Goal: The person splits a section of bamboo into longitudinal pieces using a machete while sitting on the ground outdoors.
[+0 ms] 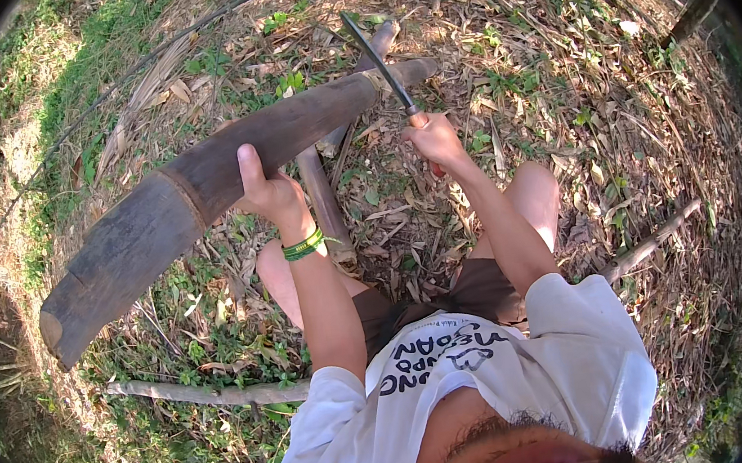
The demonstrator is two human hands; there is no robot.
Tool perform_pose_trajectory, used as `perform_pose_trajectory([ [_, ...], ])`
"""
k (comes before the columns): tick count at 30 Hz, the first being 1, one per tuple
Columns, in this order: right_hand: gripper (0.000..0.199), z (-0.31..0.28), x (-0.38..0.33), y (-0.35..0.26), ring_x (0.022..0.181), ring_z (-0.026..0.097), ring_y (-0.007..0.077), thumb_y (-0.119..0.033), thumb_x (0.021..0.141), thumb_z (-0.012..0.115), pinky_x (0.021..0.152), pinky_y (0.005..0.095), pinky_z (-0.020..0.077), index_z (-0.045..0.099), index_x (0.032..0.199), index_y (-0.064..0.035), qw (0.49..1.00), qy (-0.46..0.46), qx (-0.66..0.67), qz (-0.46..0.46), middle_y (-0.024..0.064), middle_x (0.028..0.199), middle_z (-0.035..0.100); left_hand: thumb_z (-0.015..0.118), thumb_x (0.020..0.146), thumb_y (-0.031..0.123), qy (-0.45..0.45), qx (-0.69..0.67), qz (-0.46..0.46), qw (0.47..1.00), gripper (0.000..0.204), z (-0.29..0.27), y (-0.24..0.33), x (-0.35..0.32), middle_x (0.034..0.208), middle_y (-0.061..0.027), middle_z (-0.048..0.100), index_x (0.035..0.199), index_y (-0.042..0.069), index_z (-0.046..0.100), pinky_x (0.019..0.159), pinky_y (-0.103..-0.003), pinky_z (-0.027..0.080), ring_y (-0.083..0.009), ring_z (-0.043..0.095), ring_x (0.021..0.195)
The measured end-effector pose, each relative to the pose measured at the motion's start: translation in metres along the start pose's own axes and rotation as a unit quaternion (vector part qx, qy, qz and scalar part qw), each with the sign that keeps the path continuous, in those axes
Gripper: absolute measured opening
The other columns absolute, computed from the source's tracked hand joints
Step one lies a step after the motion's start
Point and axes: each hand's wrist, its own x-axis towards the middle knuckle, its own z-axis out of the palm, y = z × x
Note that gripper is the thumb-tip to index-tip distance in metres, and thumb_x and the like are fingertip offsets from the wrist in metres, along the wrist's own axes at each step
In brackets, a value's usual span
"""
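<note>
My left hand (269, 190) grips a thick dark brown bamboo pole (161, 213) near its middle, holding it raised and slanting from lower left to upper right. A green band sits on that wrist. My right hand (436, 141) is closed on the handle of a long dark knife (379, 63). The blade points up and away and lies against the far end of the bamboo pole. Both knees show below the hands, above leaf-covered ground.
Dry leaves, sticks and small green plants cover the ground. A thinner bamboo piece (324, 202) lies under the pole between my knees. A thin pale stick (207, 393) lies at the lower left, another stick (653, 243) at the right. Grass grows at the upper left.
</note>
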Motion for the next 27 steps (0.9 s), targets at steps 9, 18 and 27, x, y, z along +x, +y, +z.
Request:
perform_pose_trajectory([
  [9, 0.013, -0.102, -0.069, -0.165, 0.049, 0.041, 0.0084, 0.004, 0.087, 0.062, 0.05, 0.0269, 0.0365, 0.056, 0.075, 0.001, 0.751, 0.108, 0.36, -0.544, 0.0016, 0.057, 0.047, 0.071, 0.082, 0.008, -0.013, -0.013, 0.007, 1.0, 0.046, 0.014, -0.004, -0.011, 0.117, -0.0146, 0.064, 0.124, -0.004, 0.055, 0.096, -0.042, 0.051, -0.0252, 0.063, 0.104],
  [18, 0.02, 0.036, 0.05, 0.077, 0.057, 0.056, 0.0179, -0.017, 0.081, 0.065, 0.056, 0.0358, 0.0439, 0.057, 0.069, -0.0033, 0.999, -0.046, 0.012, -0.023, 0.0067, 0.061, 0.056, 0.067, 0.081, 0.018, -0.031, -0.032, 0.002, 0.999, 0.053, -0.011, -0.005, -0.012, 0.119, -0.0175, 0.062, 0.126, -0.005, 0.053, 0.098, -0.044, 0.05, -0.0279, 0.062, 0.107],
  [27, 0.02, -0.056, 0.006, -0.054, 0.053, 0.057, 0.0103, -0.013, 0.083, 0.072, 0.051, 0.0284, 0.0428, 0.058, 0.072, -0.0042, 0.977, 0.005, 0.07, -0.2, 0.003, 0.06, 0.057, 0.064, 0.081, 0.011, -0.011, -0.026, -0.011, 1.0, 0.052, -0.011, -0.01, -0.006, 0.12, -0.0178, 0.063, 0.128, -0.007, 0.052, 0.101, -0.042, 0.048, -0.0283, 0.062, 0.109],
])
